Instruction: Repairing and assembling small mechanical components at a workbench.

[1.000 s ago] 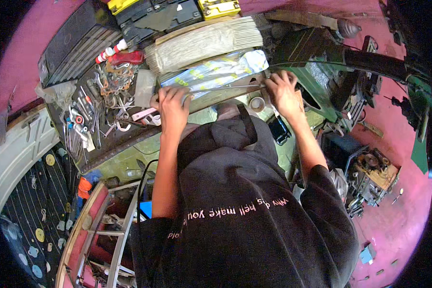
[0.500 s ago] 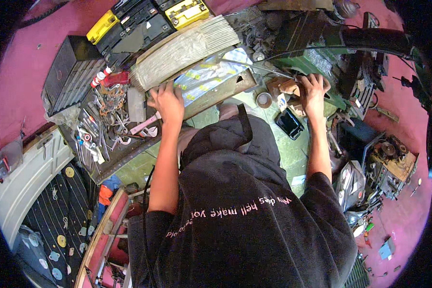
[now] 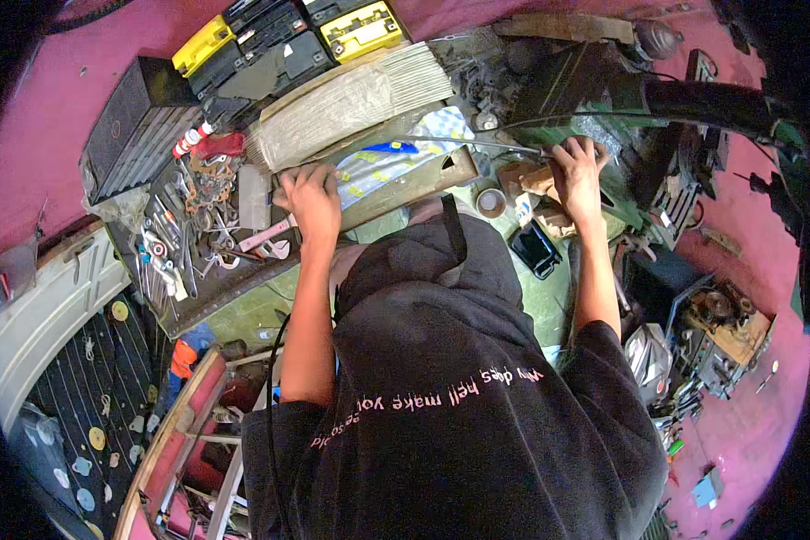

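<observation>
A long, thin dark rod (image 3: 477, 141) slants across the cloth-covered bench toward my right hand (image 3: 578, 171), whose fingers are curled around its right end. My left hand (image 3: 310, 202) is at the left end of the patterned blue and white cloth (image 3: 360, 173), its fingers bent down and closed. What those fingers grip, if anything, is hidden. On the cloth, near the rod, lies a bright blue object (image 3: 391, 147). Below my right hand are crumpled brown packaging (image 3: 549, 211) and a black open tray-like case (image 3: 535, 249).
Wrenches (image 3: 261, 236) and other hand tools crowd the bench at the left. Behind the cloth lies a bundle of pale, wrapped rods (image 3: 333, 103), with yellow and black batteries (image 3: 360, 31) beyond. A small round tin (image 3: 491, 203) stands near the case. At the right is a dark green box (image 3: 558, 81).
The view has shifted slightly. The blue object on the cloth now shows more plainly. Both hands keep nearly the same places, and the rod lies a little flatter.
</observation>
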`<move>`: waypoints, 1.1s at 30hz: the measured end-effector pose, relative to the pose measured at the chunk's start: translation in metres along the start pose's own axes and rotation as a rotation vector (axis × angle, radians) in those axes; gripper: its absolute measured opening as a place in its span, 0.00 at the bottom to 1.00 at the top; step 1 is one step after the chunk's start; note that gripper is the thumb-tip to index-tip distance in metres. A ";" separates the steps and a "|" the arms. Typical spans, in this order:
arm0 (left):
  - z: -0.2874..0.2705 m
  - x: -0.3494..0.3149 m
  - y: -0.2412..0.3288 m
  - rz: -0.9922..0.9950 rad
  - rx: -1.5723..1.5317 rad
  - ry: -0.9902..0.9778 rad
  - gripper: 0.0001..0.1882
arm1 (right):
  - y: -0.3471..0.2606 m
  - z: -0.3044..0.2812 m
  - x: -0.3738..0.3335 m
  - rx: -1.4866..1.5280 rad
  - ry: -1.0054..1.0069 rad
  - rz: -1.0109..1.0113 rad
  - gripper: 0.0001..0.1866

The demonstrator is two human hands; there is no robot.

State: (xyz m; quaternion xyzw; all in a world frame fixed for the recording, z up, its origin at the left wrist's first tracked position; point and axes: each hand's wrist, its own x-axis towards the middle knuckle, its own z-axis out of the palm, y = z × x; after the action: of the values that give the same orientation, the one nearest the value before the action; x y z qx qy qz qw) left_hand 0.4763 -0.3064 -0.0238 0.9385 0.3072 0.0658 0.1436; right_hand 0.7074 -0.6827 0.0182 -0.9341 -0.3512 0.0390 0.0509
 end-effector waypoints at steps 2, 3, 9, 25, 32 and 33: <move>-0.001 -0.001 0.001 0.023 -0.033 0.045 0.06 | 0.007 0.000 0.004 -0.004 0.012 -0.025 0.16; -0.001 -0.003 0.002 0.018 -0.035 0.050 0.06 | 0.010 0.000 0.006 -0.005 0.022 -0.041 0.16; -0.010 -0.015 0.006 0.044 -0.064 0.099 0.06 | 0.014 -0.022 0.019 -0.007 0.108 -0.080 0.15; -0.024 -0.035 0.006 0.212 -0.168 0.097 0.09 | 0.016 -0.032 0.013 -0.094 0.081 -0.135 0.13; -0.027 -0.047 0.008 0.243 -0.125 0.108 0.08 | -0.027 -0.029 0.034 0.120 0.028 -0.294 0.19; -0.027 -0.048 0.007 0.238 -0.125 0.110 0.08 | -0.037 -0.029 0.040 0.143 0.012 -0.329 0.18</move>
State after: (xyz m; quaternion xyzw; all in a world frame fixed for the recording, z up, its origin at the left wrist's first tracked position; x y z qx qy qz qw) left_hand 0.4359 -0.3346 0.0026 0.9525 0.1965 0.1525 0.1760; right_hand 0.7164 -0.6310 0.0502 -0.8582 -0.4954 0.0495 0.1248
